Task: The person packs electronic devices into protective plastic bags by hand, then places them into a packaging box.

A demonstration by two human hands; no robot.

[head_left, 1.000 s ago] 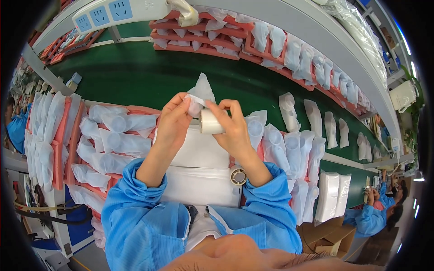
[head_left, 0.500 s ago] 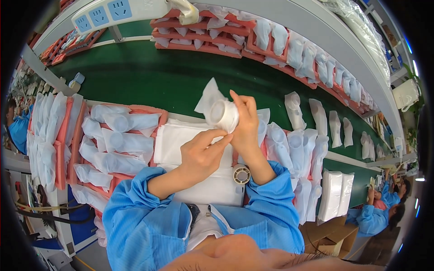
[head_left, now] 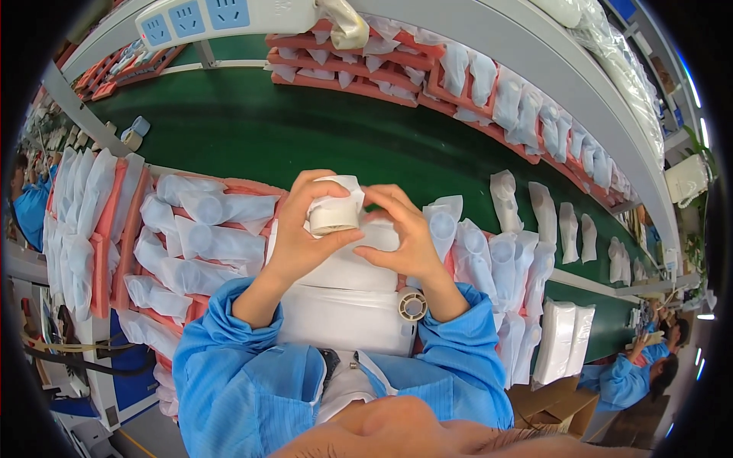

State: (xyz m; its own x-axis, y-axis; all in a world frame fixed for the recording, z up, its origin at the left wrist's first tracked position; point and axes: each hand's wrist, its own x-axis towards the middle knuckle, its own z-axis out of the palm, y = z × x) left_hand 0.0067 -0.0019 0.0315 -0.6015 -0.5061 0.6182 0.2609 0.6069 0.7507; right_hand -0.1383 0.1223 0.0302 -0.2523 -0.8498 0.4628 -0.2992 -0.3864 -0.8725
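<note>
While our blue sleeves frame the foreground, a spoked spool sits at the right edge of stacked white packaging. Just beyond, our left hand grasps a white cylindrical piece, white film at its top, between thumb and fingers; our right hand curves loosely beside it, fingers parted, contact unclear. Bagged parts flank us; across the green desk, pink foam trays stand stacked.
</note>
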